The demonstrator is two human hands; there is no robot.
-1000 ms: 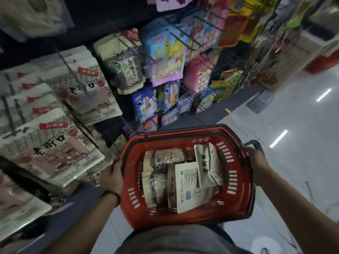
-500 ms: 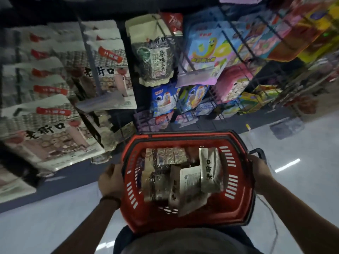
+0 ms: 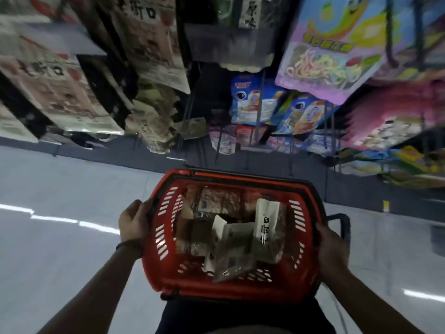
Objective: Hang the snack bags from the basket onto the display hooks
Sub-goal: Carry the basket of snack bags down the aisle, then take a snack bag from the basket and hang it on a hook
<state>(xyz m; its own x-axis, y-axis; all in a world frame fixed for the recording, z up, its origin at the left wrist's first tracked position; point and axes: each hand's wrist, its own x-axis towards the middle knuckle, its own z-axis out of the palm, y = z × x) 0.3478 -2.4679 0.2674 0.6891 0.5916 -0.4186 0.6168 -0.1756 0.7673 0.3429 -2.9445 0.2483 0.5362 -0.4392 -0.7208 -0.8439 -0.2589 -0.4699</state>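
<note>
Basket [image 3: 310, 208] held between both hands: left hand [image 3: 133, 222] grips left rim, right hand [image 3: 333, 249] grips right rim. Snack bags [image 3: 237, 239] piled inside, between them.

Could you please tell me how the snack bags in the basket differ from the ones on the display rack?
The bags in the red basket lie loose and jumbled; the hung bags sit in neat overlapping rows. The upright white bag in the basket is crumpled, while the hung bags look flat. Both carry similar black characters. The left hand and right hand grip the basket's sides.
</note>
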